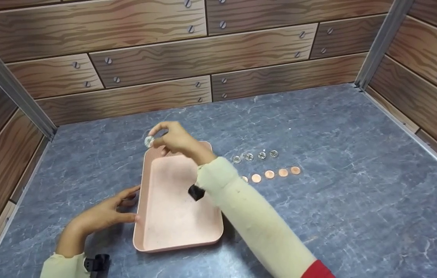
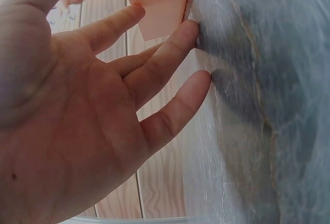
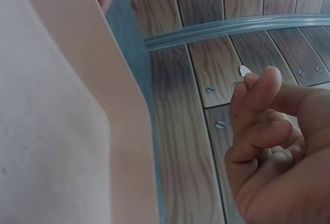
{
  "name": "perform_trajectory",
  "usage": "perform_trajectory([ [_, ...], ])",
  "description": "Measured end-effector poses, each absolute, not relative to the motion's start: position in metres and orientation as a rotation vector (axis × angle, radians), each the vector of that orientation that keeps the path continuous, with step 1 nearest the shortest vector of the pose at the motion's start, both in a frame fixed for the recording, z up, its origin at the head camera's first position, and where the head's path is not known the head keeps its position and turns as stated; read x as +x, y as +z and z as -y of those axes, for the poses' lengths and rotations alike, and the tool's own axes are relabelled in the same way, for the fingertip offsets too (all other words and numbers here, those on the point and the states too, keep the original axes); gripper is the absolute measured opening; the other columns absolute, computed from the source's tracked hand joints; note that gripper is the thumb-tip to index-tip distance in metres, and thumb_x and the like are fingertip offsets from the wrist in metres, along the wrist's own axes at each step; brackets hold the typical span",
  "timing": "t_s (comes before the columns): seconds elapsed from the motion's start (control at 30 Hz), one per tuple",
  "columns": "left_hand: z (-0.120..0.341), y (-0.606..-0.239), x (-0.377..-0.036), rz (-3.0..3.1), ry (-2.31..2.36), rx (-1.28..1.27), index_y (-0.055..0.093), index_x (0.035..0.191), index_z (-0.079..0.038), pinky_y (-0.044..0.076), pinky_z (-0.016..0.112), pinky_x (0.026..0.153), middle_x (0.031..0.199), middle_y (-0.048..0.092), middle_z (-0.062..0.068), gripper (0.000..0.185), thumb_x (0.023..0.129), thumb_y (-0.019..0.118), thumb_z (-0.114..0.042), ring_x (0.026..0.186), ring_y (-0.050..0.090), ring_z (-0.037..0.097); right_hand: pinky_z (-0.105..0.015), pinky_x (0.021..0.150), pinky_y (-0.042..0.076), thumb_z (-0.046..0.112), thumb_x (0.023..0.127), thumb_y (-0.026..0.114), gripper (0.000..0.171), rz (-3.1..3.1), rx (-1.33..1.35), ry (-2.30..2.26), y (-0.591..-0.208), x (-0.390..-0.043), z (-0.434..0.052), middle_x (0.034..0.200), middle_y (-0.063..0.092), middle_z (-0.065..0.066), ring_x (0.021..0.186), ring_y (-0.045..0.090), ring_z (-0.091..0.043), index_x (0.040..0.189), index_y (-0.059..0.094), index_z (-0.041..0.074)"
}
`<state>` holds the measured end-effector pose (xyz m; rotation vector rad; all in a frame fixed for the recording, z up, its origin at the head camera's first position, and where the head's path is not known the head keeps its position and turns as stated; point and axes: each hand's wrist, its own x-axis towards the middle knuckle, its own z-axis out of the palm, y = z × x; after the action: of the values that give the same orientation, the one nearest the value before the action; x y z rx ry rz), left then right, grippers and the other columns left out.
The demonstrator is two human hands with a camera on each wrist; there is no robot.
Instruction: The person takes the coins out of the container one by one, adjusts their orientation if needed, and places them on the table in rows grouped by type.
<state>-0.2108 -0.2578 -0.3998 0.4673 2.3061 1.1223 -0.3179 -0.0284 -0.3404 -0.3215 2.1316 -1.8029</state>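
Note:
My right hand (image 1: 178, 139) pinches a small, round, glittering clear gem (image 1: 149, 141) between thumb and fingertips, above the far left corner of a pink tray (image 1: 176, 216). Seen in the right wrist view, the gem (image 3: 244, 71) is nearly edge-on at the fingertips, and the other fingers curl in loosely. Fingers spread, my left hand (image 1: 100, 214) stands at the tray's left side, with its thumb touching the wall. In the left wrist view the palm (image 2: 93, 126) holds nothing, and some fingertips are down at the tabletop. The bare tray floor shows, partly hidden by the right arm.
Right of the tray lies a row of several clear gems (image 1: 261, 155). In front of it runs a row of several copper-coloured discs (image 1: 269, 174), its left end hidden by the sleeve. Wood-patterned walls (image 1: 153, 69) enclose the blue-grey marbled table (image 1: 357, 185).

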Motion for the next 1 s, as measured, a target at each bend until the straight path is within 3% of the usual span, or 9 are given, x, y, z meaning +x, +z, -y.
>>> perform_trajectory([
  [0.2, 0.257, -0.397, -0.21, -2.329, 1.098, 0.429, 0.019, 0.154, -0.005, 0.038, 0.059, 0.106, 0.152, 0.027, 0.033, 0.091, 0.086, 0.072, -0.035, 0.138, 0.031, 0.051, -0.017, 0.039, 0.03, 0.0, 0.086, 0.067, 0.024, -2.149, -0.334, -1.78, -0.318, -0.318, 0.007, 0.079, 0.065, -0.003, 0.042, 0.053, -0.009, 0.108, 0.062, 0.007],
  [0.67, 0.258, -0.4, -0.211, -2.301, 1.113, 0.454, 0.017, 0.154, -0.006, 0.041, 0.057, 0.105, 0.153, 0.024, 0.033, 0.091, 0.087, 0.071, -0.034, 0.139, 0.029, 0.051, -0.016, 0.041, 0.04, 0.003, 0.084, 0.07, 0.029, -2.197, -0.387, -1.708, -0.291, -0.306, -0.065, 0.087, 0.067, -0.005, 0.045, 0.052, -0.007, 0.111, 0.062, 0.007],
  [1.0, 0.257, -0.398, -0.211, -2.314, 1.104, 0.419, 0.019, 0.154, -0.007, 0.038, 0.059, 0.107, 0.154, 0.024, 0.032, 0.092, 0.085, 0.072, -0.037, 0.14, 0.028, 0.05, -0.017, 0.044, 0.041, 0.007, 0.085, 0.069, 0.03, -2.249, -0.444, -1.55, -0.298, -0.292, -0.132, 0.086, 0.067, -0.004, 0.048, 0.051, -0.007, 0.113, 0.06, 0.005],
])
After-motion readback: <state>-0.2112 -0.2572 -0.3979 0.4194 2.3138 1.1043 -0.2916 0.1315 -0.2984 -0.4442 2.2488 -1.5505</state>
